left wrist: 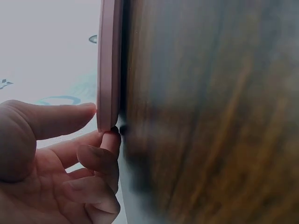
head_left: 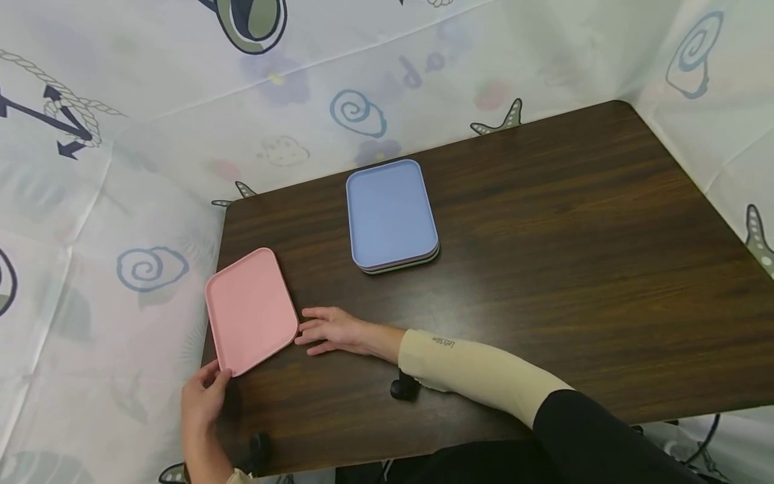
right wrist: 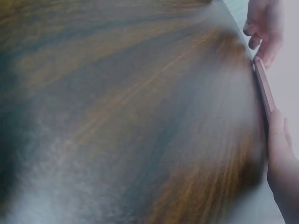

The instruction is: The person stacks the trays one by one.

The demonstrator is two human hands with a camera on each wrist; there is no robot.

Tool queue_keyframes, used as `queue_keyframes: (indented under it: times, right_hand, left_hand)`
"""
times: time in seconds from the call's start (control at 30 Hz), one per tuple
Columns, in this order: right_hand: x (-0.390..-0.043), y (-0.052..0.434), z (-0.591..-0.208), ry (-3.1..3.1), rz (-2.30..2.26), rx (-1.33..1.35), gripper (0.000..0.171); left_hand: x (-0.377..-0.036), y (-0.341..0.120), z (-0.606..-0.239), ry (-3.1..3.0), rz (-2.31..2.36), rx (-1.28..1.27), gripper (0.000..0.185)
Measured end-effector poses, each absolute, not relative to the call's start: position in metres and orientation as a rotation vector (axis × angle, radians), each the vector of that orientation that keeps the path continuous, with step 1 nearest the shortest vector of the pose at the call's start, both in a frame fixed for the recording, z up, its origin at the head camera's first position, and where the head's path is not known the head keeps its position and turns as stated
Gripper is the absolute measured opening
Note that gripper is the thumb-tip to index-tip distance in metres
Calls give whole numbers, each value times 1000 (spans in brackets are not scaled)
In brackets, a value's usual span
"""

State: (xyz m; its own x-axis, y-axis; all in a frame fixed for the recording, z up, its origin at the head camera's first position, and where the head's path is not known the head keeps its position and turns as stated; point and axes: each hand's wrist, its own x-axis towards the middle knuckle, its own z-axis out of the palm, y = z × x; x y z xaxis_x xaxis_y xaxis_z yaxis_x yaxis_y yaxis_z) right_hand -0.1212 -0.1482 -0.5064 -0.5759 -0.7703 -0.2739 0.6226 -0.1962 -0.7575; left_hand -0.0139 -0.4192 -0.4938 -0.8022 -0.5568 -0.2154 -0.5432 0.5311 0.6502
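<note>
A pink rectangular tray (head_left: 252, 312) with a low rim lies at the left side of the dark wooden table. At its near left corner my left hand (head_left: 203, 396) pinches the rim; the left wrist view shows the thumb (left wrist: 65, 119) on one side of the tray edge (left wrist: 107, 65) and a finger at the other. My right hand (head_left: 335, 331) reaches across from the right with its fingers spread, the fingertips touching or nearly touching the tray's near right corner. In the right wrist view, both hands appear along the tray's thin edge (right wrist: 265, 91).
A stack of trays (head_left: 393, 214), blue on top with others beneath, stands near the table's back edge. The wooden table (head_left: 574, 255) stretches far to the right. Patterned white sheets (head_left: 423, 81) hang behind it and at both sides.
</note>
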Motion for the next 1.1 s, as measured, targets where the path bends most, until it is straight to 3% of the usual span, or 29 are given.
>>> queue_keyframes:
  times: [0.27,0.5,0.73,0.9,1.1]
  right_hand:
    - [-121,-148,-503,1118,-1892,-205,60]
    - [-123,-149,-503,1213,-1904,-193,54]
    - [-127,-142,-503,1281,-1899,-182,45]
    - [-132,-131,-498,1303,-1913,-203,39]
    - [-133,-113,-488,1284,-1933,-216,36]
  left_hand:
    - [-1,-412,-490,-2678,-1156,1013,44]
    - [8,-402,-486,-2370,-1674,1091,43]
    - [21,-384,-482,-2236,-1914,1035,15]
    - [26,-367,-478,-2141,-2043,918,15]
    - [27,-344,-471,-2103,-1973,987,23]
